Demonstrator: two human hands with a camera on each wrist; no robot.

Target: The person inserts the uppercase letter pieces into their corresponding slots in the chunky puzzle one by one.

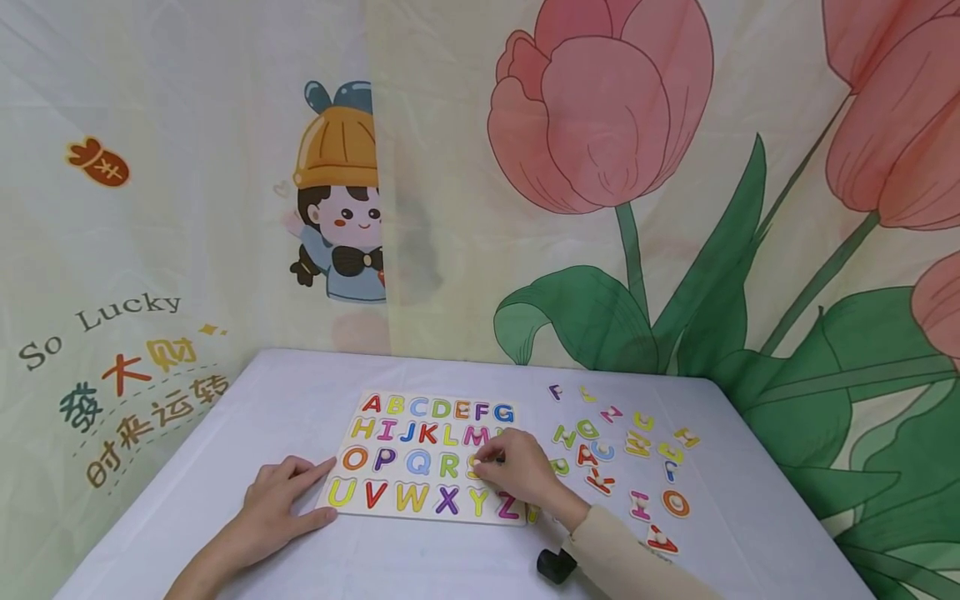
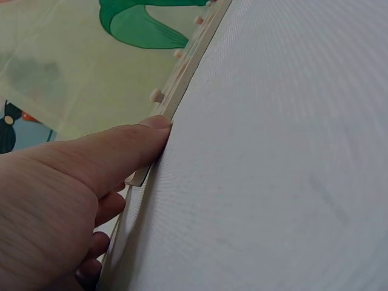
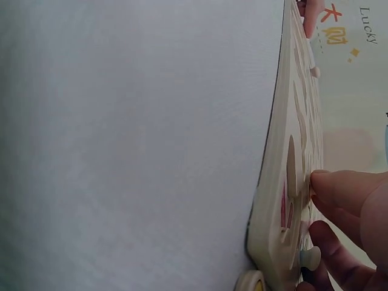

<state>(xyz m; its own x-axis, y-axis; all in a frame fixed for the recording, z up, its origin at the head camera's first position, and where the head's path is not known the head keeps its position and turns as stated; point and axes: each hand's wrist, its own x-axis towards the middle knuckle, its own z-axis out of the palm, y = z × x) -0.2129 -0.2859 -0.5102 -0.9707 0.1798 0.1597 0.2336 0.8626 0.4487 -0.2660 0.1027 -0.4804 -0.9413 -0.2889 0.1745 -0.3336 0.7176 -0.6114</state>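
Right hand [image 1: 517, 468]: fingertips bunched and pinching a small piece at the right end of the alphabet board [image 1: 352, 504], third row, beside the green S [image 1: 448, 465].
Pinched piece: hidden under the fingers; its letter cannot be told.
Left hand [image 1: 279, 504]: fingers straight and relaxed on the table [image 1: 300, 383], thumb [image 2: 130, 145] and forefinger touching the board's left edge, well left of the pinch.
Loose letters [image 1: 600, 454]: scattered on the table just right of the pinching hand.
Backdrop [image 1: 600, 167]: tulip curtain behind.
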